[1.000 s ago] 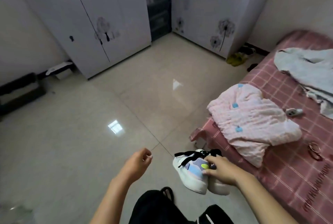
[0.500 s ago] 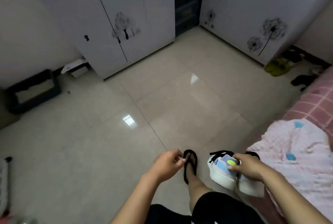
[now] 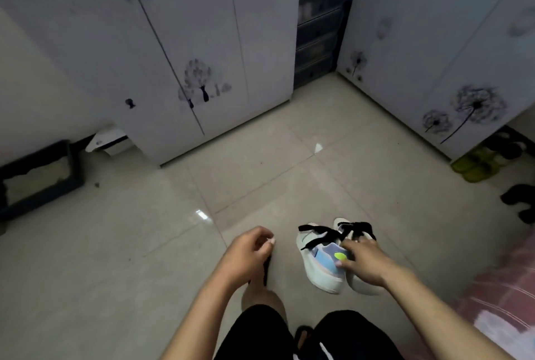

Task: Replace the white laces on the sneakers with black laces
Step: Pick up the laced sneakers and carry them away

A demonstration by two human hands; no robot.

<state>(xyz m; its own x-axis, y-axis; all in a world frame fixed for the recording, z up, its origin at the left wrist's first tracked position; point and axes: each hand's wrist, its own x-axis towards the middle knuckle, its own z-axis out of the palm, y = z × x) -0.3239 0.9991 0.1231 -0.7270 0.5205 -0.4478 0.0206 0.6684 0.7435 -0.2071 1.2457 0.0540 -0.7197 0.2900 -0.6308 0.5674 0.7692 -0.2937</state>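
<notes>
Since a second ago my view has swung from the bed to the floor. Right hand [image 3: 366,262] fingers grip the sneakers [image 3: 324,261], lower centre-right, black laces [image 3: 327,233] already threaded. Left hand [image 3: 246,252] fingers curl, seemingly empty. Relacing looks finished.

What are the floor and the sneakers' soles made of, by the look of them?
Floor: probably glazed ceramic tile; it is glossy, mirrors light patches, and shows grout lines. Sneakers' soles: likely rubber or foam, thick, matte, off-white.
</notes>
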